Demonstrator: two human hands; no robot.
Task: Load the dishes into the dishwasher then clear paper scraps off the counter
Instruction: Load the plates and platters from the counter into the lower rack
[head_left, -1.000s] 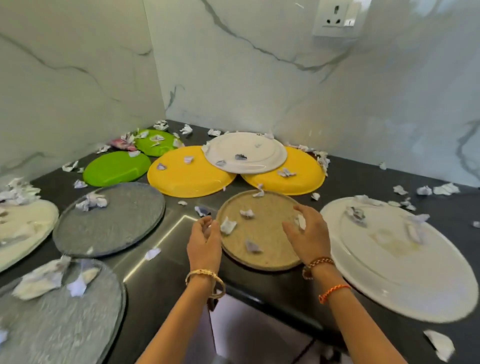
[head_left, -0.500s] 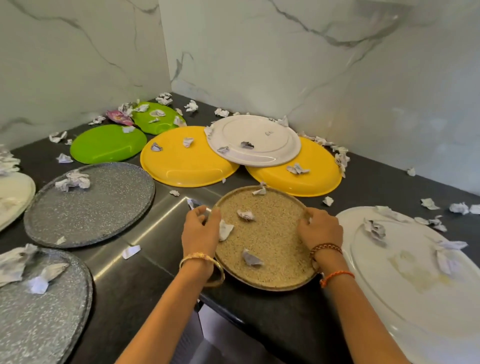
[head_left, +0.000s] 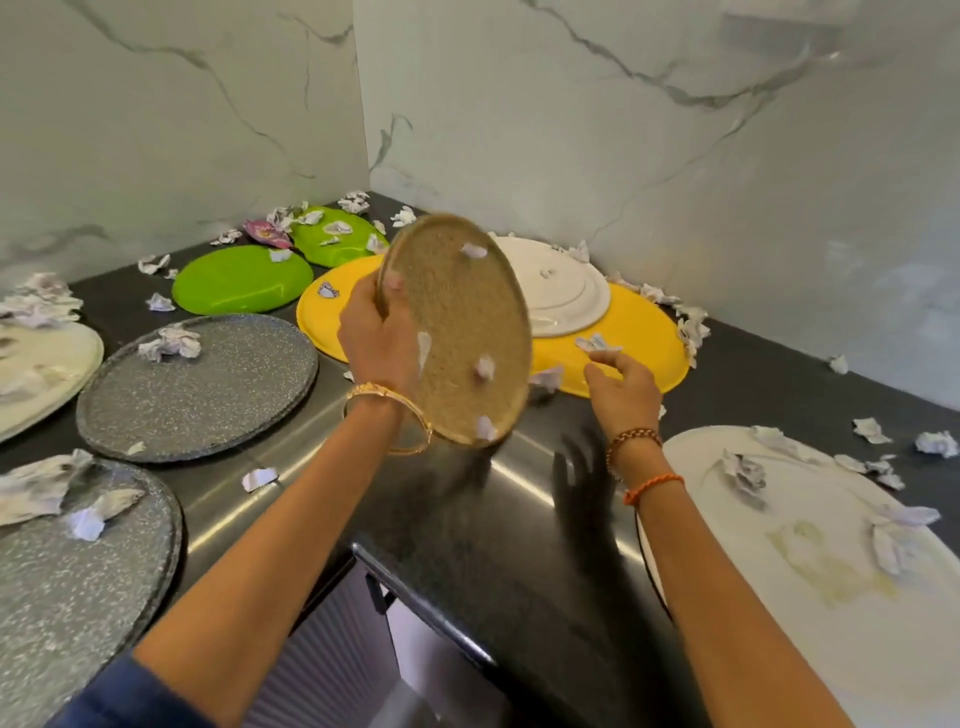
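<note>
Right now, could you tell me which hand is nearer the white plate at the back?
Right. The right hand hovers just in front of the white plate; the left hand is further left.

Gold bangle (head_left: 389, 410) left wrist; beaded bracelet (head_left: 631, 439), orange thread (head_left: 652, 486) right; navy sleeve (head_left: 124, 696).

The round tan speckled plate (head_left: 462, 332) is lifted off the black counter (head_left: 519, 545) and tilted steeply, almost on its edge, with small paper scraps (head_left: 484, 368) on its face. Green, yellow, white and grey plates lie flat around, with crumpled scraps scattered on them.
</note>
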